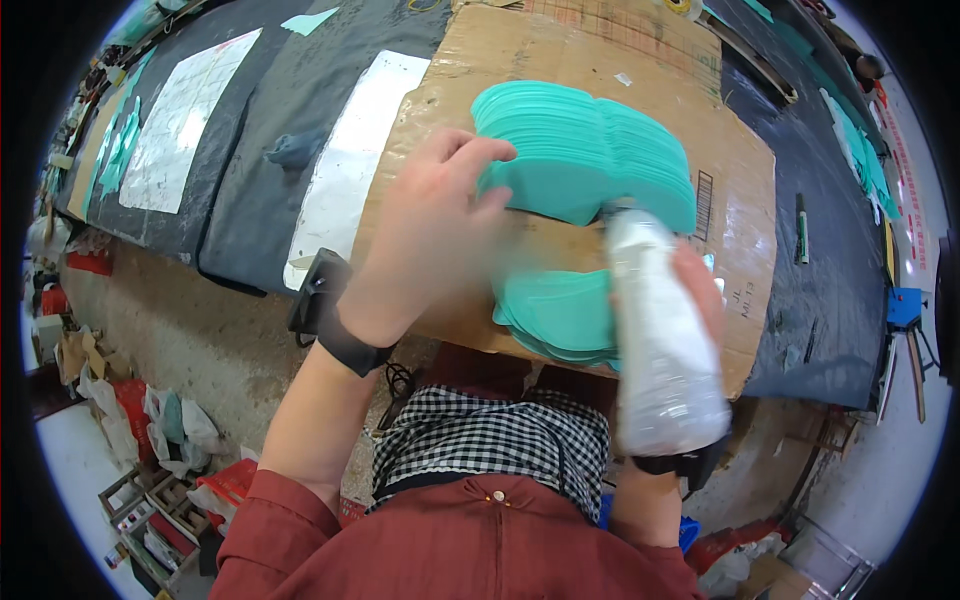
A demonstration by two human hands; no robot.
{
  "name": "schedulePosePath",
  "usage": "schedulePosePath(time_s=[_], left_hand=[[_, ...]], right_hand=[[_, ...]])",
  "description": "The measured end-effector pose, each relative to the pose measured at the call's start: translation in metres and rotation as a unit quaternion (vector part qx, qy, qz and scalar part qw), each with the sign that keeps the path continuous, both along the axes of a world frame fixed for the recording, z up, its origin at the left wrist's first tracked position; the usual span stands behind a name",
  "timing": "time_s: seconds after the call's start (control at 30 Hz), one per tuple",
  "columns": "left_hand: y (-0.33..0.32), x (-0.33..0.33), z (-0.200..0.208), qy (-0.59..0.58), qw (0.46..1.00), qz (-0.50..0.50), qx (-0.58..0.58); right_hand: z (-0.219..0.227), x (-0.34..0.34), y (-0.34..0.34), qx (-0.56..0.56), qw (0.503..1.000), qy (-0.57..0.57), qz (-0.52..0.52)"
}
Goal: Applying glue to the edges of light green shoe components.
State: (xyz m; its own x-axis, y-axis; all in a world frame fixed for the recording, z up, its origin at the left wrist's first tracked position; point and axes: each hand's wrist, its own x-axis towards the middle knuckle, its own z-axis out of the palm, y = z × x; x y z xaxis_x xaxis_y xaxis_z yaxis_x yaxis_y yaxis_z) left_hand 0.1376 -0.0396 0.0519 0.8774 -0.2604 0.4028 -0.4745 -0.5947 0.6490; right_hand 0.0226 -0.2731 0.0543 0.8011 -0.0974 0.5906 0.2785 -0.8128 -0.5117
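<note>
My left hand (435, 225), smeared by motion, hovers by the left end of a long fanned stack of teal sheet pieces (590, 150). Its fingers are apart, and I see nothing held in them. A teal blur lies just right of its palm. My right hand (700, 290) is wrapped round a white, bottle-shaped thing (665, 340) covered in clear plastic; its dark narrow tip touches or hangs just over the near edge of the fanned stack. Nearer to me, a smaller pile of curved teal pieces (560, 315) lies partly behind the bottle-shaped thing.
Beneath the pieces is a brown cardboard sheet (430, 110) on a dark-covered table (290, 110). White sheets (195, 120) lie to the left. A marker pen (802, 228) and teal scraps (850, 140) are at the right. Bags and crates stand on the floor at lower left.
</note>
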Motion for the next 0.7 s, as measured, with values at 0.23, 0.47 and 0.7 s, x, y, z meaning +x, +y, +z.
schedulePosePath(time_s=[0.23,0.47,0.7], left_hand=[[-0.013,0.000,-0.017,-0.028,0.999,0.015,0.021],[0.000,0.003,-0.013,0.193,0.945,0.085,-0.248],[-0.005,0.001,0.000,0.093,0.991,0.040,-0.089]], right_hand=[[0.005,0.019,-0.033,0.186,0.976,0.000,-0.116],[0.002,0.035,0.057,0.134,0.979,-0.036,0.151],[-0.005,0.019,0.020,0.113,0.982,0.007,0.152]])
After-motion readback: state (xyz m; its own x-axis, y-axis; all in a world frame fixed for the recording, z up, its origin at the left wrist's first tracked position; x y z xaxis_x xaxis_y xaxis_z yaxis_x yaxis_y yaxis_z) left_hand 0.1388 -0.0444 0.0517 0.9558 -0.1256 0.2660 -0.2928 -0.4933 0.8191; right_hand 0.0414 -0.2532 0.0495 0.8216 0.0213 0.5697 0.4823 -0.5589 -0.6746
